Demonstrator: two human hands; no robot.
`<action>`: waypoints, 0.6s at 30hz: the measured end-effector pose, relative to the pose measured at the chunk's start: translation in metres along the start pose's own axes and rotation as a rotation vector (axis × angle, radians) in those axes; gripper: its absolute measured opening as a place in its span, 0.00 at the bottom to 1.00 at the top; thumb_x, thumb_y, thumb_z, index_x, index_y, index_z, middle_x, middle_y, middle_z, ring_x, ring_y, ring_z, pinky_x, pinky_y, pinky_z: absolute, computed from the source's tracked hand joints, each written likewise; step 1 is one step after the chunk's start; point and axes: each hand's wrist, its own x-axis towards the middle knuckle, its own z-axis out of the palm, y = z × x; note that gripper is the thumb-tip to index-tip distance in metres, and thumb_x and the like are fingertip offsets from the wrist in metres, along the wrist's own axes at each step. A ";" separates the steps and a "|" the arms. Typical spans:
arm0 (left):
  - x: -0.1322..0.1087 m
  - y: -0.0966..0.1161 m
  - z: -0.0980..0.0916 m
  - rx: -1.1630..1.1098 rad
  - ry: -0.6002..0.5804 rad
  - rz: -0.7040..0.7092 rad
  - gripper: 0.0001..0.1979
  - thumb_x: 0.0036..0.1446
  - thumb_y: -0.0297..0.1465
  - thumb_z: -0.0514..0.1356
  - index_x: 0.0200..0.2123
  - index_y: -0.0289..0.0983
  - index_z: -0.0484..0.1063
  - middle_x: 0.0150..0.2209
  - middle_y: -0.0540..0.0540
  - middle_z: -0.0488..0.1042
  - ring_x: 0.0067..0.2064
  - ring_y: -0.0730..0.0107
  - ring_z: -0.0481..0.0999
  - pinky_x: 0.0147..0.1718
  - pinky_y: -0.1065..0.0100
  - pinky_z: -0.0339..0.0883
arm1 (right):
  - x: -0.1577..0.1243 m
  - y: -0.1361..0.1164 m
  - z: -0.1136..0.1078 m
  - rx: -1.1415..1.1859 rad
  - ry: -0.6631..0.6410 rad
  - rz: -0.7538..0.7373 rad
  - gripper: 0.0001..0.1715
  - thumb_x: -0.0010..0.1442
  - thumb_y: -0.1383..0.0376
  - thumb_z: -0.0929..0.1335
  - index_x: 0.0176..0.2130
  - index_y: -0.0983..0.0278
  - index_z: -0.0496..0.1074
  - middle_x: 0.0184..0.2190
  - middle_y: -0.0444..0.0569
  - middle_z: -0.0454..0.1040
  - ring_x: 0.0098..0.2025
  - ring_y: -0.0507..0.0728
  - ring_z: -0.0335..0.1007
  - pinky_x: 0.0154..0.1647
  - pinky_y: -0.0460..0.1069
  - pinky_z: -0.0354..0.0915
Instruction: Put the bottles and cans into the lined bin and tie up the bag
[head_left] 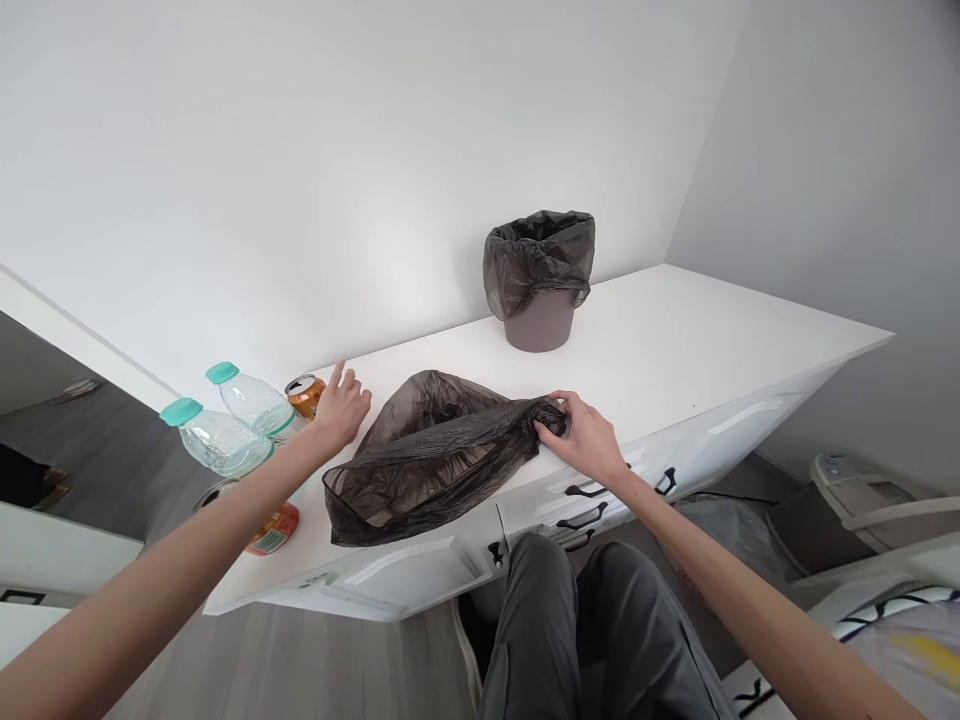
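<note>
Your right hand (589,436) pinches the bunched end of the black bag (442,460) on the table (660,350); your left hand (342,408), empty, seems mid-reach beside the orange can (307,400); grasping it calls for curling fingers.

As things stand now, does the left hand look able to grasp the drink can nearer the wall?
Probably yes: the left hand looks open, right beside the drink can; the nearest clear bottle is on the can's other side.

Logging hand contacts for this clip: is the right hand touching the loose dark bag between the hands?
Touching. In the head view, the right hand grips the loose dark bag by its bunched end, thumb over the plastic.
</note>
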 end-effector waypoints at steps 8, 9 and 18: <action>-0.053 0.050 -0.029 -0.233 0.052 -0.034 0.25 0.60 0.35 0.57 0.60 0.36 0.69 0.58 0.31 0.76 0.60 0.42 0.74 0.59 0.43 0.66 | -0.002 -0.002 -0.001 0.005 0.020 -0.001 0.29 0.61 0.49 0.68 0.57 0.58 0.67 0.45 0.52 0.79 0.50 0.66 0.77 0.46 0.56 0.69; -0.057 0.054 -0.031 -0.372 0.028 -0.080 0.27 0.60 0.39 0.58 0.61 0.36 0.67 0.58 0.31 0.76 0.59 0.43 0.76 0.57 0.44 0.69 | -0.003 -0.001 -0.001 0.009 0.016 0.001 0.29 0.61 0.49 0.68 0.57 0.58 0.67 0.45 0.52 0.79 0.50 0.66 0.77 0.47 0.56 0.69; -0.094 0.103 -0.027 -1.010 -0.030 -0.260 0.52 0.42 0.51 0.72 0.66 0.38 0.59 0.56 0.34 0.74 0.45 0.50 0.82 0.46 0.52 0.77 | 0.015 0.009 -0.018 0.249 -0.057 0.033 0.30 0.58 0.56 0.71 0.58 0.59 0.66 0.43 0.51 0.78 0.47 0.63 0.77 0.49 0.58 0.72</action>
